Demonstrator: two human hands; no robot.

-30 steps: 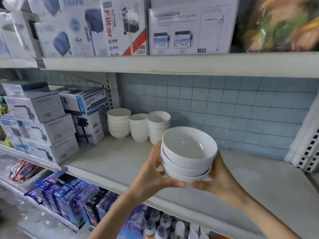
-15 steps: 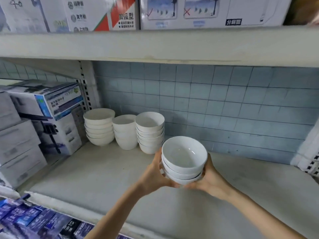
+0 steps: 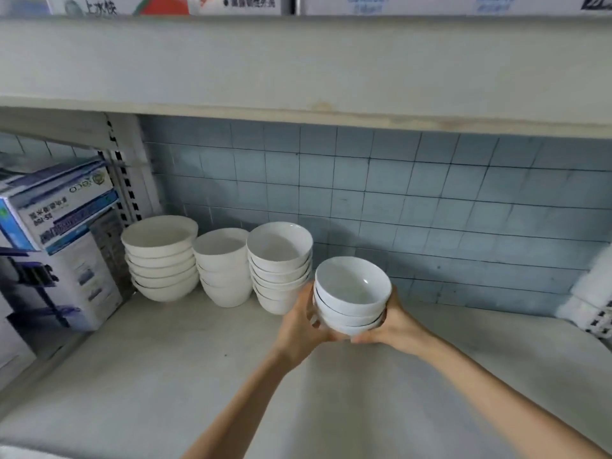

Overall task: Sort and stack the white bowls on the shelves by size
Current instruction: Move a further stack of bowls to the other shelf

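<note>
A small stack of three white bowls point(image 3: 351, 294) is held over the grey shelf point(image 3: 165, 376), just right of the standing stacks. My left hand point(image 3: 299, 321) cups its left side and my right hand point(image 3: 395, 324) cups its right side and base. Against the tiled back wall stand three stacks: wide bowls point(image 3: 160, 258) at the left, deeper narrow bowls point(image 3: 223, 266) in the middle, and medium bowls point(image 3: 280, 265) at the right. Whether the held stack touches the shelf is hidden by my hands.
Printed cartons point(image 3: 56, 240) stand at the left beyond a slotted white upright point(image 3: 124, 180). A thick upper shelf point(image 3: 298, 67) hangs low overhead. Another white bracket point(image 3: 592, 303) sits at the right wall. Bare shelf surface stretches to the right of the held bowls.
Both hands have carried the held stack forward and deeper onto the shelf, closer to the rightmost standing stack. My view has moved in nearer under the upper shelf.
</note>
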